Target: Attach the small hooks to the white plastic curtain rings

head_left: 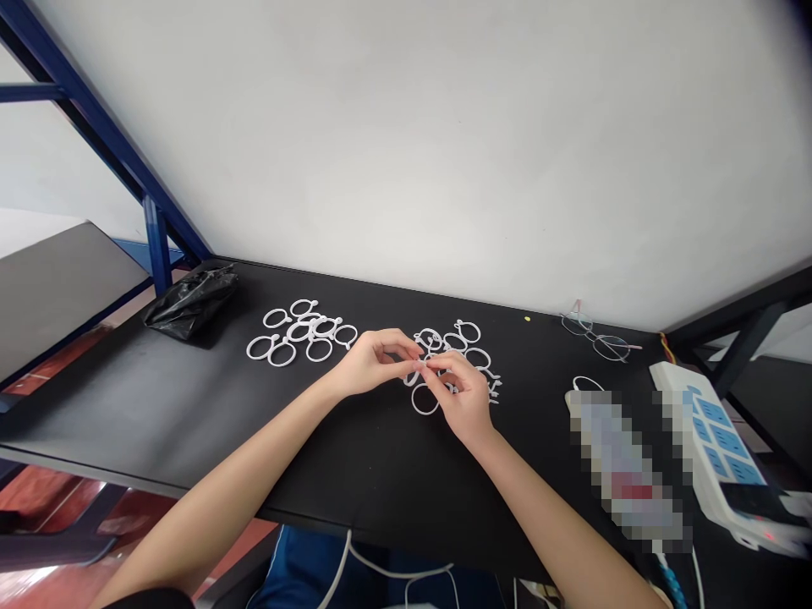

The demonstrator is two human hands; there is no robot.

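A black desk [158,406] holds white plastic rings [301,334], a black bag [190,303], and eyeglasses [596,340].

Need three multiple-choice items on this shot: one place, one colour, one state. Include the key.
1. Where is the black plastic bag relative to the rings?
A. Right of them
B. Left of them
C. On top of them

2. What colour are the rings?
A. White
B. Blue
C. Red

3. What are the left hand and right hand doing?
A. Resting apart, palms down
B. Holding the power strip
C. Fingertips together at the rings

1: B, the bag lies beyond the left group of rings.
2: A, they stand out pale against the black table.
3: C, both hands meet over the right group.
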